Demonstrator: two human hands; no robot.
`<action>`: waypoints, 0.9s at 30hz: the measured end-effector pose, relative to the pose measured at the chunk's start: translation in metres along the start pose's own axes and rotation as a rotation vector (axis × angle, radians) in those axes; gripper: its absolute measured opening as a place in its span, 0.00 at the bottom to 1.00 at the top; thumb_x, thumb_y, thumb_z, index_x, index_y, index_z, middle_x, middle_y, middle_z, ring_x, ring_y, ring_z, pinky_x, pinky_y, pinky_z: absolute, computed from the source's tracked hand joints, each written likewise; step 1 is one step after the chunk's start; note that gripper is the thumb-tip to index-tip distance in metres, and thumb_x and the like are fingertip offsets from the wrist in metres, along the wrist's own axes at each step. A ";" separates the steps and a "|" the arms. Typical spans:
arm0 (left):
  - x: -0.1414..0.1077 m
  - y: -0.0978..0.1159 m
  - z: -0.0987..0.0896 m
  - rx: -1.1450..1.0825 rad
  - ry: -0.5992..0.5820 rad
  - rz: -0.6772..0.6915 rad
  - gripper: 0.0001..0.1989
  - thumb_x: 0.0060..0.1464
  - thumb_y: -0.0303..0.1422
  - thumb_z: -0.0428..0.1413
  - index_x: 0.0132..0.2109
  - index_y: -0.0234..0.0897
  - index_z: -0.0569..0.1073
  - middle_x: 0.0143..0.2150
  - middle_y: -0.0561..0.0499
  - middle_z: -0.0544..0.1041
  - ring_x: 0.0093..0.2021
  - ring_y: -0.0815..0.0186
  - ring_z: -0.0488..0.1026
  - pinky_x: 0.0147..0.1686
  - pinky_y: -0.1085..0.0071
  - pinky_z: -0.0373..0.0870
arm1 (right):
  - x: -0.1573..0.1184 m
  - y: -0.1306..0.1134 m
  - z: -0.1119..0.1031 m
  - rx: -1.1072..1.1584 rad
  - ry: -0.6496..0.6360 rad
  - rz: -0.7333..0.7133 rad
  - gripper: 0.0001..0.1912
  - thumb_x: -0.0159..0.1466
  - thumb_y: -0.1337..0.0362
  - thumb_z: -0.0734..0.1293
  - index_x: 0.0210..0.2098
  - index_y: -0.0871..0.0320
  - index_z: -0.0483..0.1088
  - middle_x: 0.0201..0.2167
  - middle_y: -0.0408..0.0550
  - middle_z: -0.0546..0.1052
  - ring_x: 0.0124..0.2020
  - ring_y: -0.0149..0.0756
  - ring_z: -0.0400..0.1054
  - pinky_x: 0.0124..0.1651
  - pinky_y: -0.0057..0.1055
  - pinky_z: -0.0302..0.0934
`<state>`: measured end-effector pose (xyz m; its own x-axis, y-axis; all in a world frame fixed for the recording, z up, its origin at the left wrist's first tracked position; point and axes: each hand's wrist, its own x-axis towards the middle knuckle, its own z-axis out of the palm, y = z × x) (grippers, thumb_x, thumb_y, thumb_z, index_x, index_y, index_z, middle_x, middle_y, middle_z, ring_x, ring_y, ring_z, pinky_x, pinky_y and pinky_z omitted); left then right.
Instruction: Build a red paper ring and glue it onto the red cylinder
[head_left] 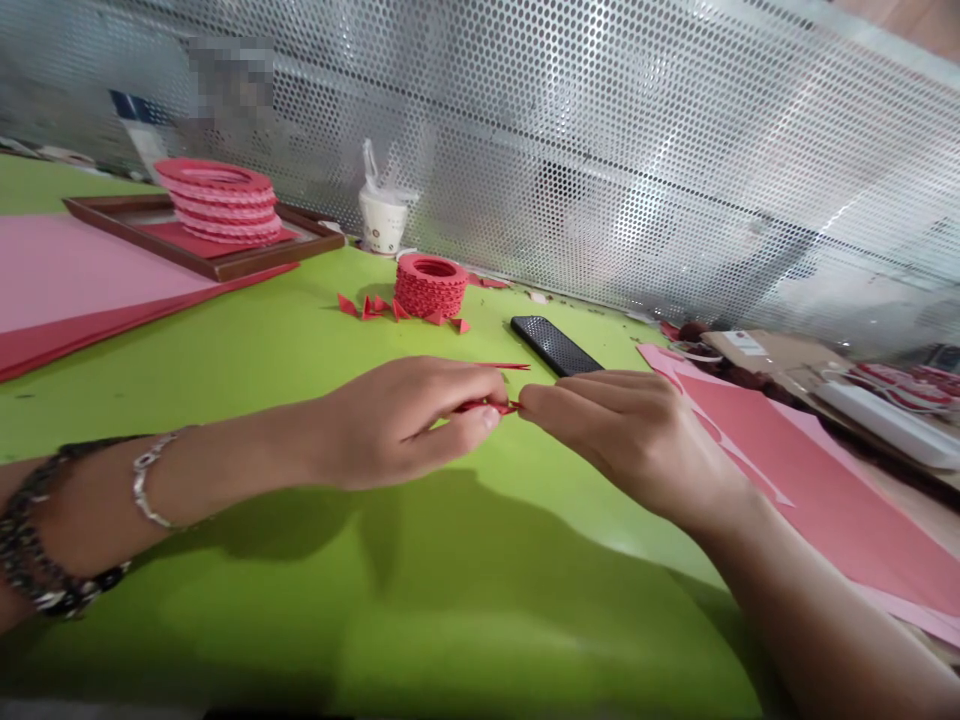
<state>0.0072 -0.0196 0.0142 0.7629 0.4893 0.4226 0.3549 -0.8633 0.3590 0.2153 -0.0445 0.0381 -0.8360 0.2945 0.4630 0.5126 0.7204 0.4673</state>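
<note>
Above the green table, my left hand (409, 420) pinches a small piece of folded red paper (512, 407) between thumb and forefinger. My right hand (622, 425) closes on the other end of that paper, its fingertips almost touching the left ones. Most of the paper is hidden by the fingers. Just behind my left hand a thin, pointed red strip (510, 366) shows; I cannot tell whether it is held or lies on the table. Farther back stands a red paper ring stack (430, 290), with several small red folded triangles (397, 310) in front of it.
A black phone (555, 343) lies beyond my right hand. Pink and red sheets (795, 470) cover the right side, and more sheets (82, 275) lie left. A wooden tray (225, 268) bears a pink-and-red ring stack (221, 200). A paper cup (384, 220) stands before a perforated metal screen (600, 130).
</note>
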 end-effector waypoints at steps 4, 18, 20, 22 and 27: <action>0.000 -0.001 0.000 -0.026 0.033 -0.017 0.13 0.60 0.33 0.40 0.36 0.33 0.67 0.25 0.53 0.67 0.24 0.70 0.62 0.24 0.73 0.57 | -0.002 -0.001 0.000 0.064 0.087 0.058 0.07 0.64 0.72 0.59 0.32 0.62 0.68 0.22 0.43 0.73 0.24 0.26 0.65 0.27 0.24 0.57; 0.001 0.001 -0.001 -0.034 0.028 0.027 0.12 0.60 0.32 0.40 0.34 0.34 0.66 0.25 0.53 0.67 0.24 0.70 0.62 0.24 0.73 0.57 | 0.001 -0.003 -0.001 0.075 0.057 0.061 0.09 0.64 0.72 0.57 0.33 0.61 0.68 0.21 0.42 0.70 0.22 0.25 0.60 0.27 0.24 0.56; 0.001 0.001 -0.002 -0.027 0.025 0.031 0.12 0.59 0.32 0.40 0.34 0.34 0.66 0.26 0.53 0.68 0.24 0.70 0.62 0.25 0.73 0.57 | 0.001 -0.003 -0.001 0.073 0.059 0.060 0.09 0.64 0.72 0.57 0.33 0.62 0.68 0.21 0.42 0.70 0.22 0.25 0.60 0.26 0.24 0.56; 0.001 0.001 -0.002 -0.022 0.021 0.023 0.12 0.59 0.32 0.40 0.35 0.34 0.66 0.26 0.52 0.68 0.24 0.70 0.62 0.25 0.73 0.57 | 0.001 -0.003 -0.001 0.071 0.047 0.060 0.10 0.64 0.73 0.56 0.32 0.61 0.68 0.20 0.41 0.68 0.21 0.25 0.58 0.25 0.23 0.55; 0.001 0.001 -0.002 -0.031 0.017 0.000 0.12 0.59 0.33 0.40 0.35 0.34 0.66 0.27 0.52 0.69 0.24 0.69 0.63 0.25 0.73 0.57 | 0.001 -0.002 -0.001 0.039 0.030 0.043 0.12 0.64 0.73 0.55 0.31 0.61 0.68 0.17 0.40 0.65 0.20 0.25 0.55 0.24 0.23 0.52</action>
<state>0.0074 -0.0203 0.0162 0.7537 0.4916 0.4361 0.3380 -0.8591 0.3844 0.2137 -0.0465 0.0382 -0.8066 0.3075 0.5048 0.5397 0.7315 0.4168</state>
